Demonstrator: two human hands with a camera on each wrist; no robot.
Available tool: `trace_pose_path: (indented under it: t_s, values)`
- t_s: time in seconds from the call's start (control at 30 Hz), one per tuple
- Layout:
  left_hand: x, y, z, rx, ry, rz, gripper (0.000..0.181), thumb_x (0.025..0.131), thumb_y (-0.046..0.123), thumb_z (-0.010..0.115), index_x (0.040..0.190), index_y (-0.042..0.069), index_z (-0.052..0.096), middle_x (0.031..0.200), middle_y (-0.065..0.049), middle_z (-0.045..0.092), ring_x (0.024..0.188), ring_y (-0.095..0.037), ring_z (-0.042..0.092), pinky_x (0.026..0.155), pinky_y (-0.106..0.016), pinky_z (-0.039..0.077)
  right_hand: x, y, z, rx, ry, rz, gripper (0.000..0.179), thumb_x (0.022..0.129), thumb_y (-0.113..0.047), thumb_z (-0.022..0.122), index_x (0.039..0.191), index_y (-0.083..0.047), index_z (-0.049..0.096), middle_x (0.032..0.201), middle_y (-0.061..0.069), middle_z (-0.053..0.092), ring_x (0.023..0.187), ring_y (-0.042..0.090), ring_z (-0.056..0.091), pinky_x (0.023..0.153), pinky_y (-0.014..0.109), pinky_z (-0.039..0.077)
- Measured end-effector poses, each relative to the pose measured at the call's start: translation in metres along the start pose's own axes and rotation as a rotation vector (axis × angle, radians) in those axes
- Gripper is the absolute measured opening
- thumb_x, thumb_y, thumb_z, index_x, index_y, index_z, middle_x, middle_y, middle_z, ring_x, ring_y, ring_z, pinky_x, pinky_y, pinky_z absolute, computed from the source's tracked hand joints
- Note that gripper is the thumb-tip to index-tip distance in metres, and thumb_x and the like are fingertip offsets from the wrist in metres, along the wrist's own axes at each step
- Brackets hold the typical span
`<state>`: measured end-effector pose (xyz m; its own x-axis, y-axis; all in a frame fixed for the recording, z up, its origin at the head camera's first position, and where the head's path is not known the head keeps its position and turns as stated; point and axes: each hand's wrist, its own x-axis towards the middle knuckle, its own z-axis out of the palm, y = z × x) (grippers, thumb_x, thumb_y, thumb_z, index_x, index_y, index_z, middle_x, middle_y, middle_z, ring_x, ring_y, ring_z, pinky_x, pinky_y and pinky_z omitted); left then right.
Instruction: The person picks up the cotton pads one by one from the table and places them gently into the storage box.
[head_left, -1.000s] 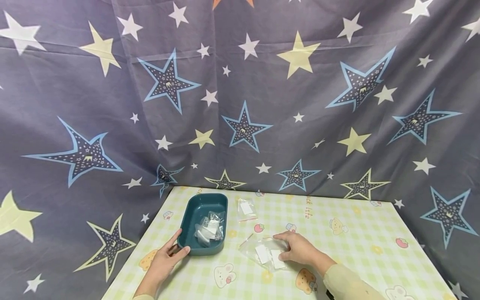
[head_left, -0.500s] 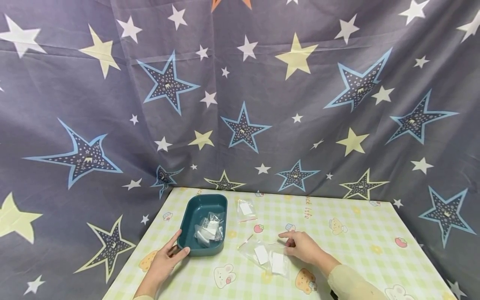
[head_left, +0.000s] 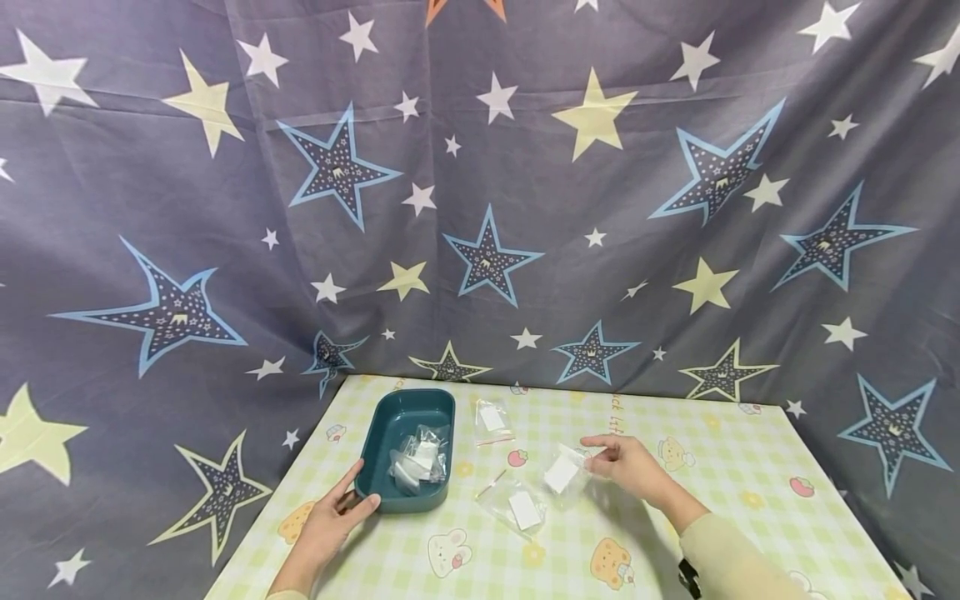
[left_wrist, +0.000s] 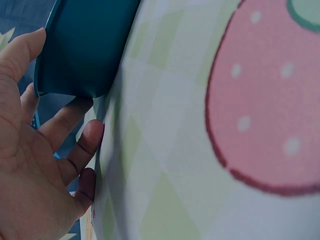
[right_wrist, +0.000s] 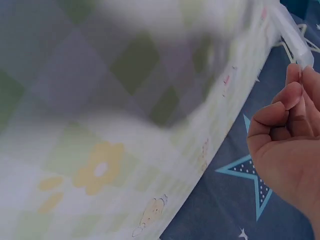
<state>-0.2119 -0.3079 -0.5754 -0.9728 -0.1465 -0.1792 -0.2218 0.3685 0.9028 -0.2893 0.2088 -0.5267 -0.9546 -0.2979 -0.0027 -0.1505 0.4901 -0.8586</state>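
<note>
While the left hand [head_left: 327, 522] grips the tub [head_left: 411, 502] as if steadying it, the right hand [head_left: 632, 472] pinches a bag [head_left: 562, 472], seemingly by its edge.

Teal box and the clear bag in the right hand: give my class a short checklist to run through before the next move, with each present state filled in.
1. Right hand pinches the clear bag: ok.
2. Left hand touches the teal box: ok.
3. Teal box upright, open side up: ok.
4. Bare floor beyond the bags inside: ok, at the far end.
5. Clear bag over the box: not ok; it is off to the right.
6. Clear bag's seal closed: cannot tell.
</note>
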Motion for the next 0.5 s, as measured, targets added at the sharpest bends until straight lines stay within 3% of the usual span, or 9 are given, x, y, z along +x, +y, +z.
trace_pose_path:
  t_s: [0.1, 0.33, 0.5]
  values:
    - [0.001, 0.001, 0.000, 0.001, 0.002, -0.002, 0.085, 0.099, 0.044, 0.077, 0.170, 0.034, 0.032, 0.172, -0.029, 0.029, 0.155, -0.048, 0.039, 0.116, -0.053, 0.054, 0.002, -0.006, -0.005, 0.049, 0.041, 0.051, 0.046, 0.101, -0.023, 0.076, 0.144, -0.007, 0.068, 0.104, 0.018, 0.079, 0.095, 0.029, 0.073, 0.082, 0.035, 0.060]
    - [0.000, 0.002, 0.000, 0.000, 0.006, -0.006, 0.085, 0.099, 0.044, 0.077, 0.170, 0.033, 0.032, 0.171, -0.030, 0.030, 0.154, -0.048, 0.040, 0.116, -0.054, 0.053, 0.010, -0.015, -0.004, 0.186, 0.150, 0.164, 0.046, 0.101, -0.016, 0.071, 0.146, -0.007, 0.067, 0.103, 0.008, 0.077, 0.086, 0.016, 0.063, 0.067, 0.026, 0.051]
    - [-0.001, 0.002, 0.001, -0.007, 0.014, 0.000, 0.085, 0.099, 0.043, 0.078, 0.170, 0.032, 0.033, 0.171, -0.030, 0.031, 0.154, -0.048, 0.041, 0.116, -0.054, 0.053, 0.015, -0.013, 0.000, 0.268, 0.177, 0.173, 0.039, 0.100, -0.010, 0.069, 0.139, -0.003, 0.071, 0.103, 0.003, 0.076, 0.082, 0.014, 0.062, 0.062, 0.022, 0.048]
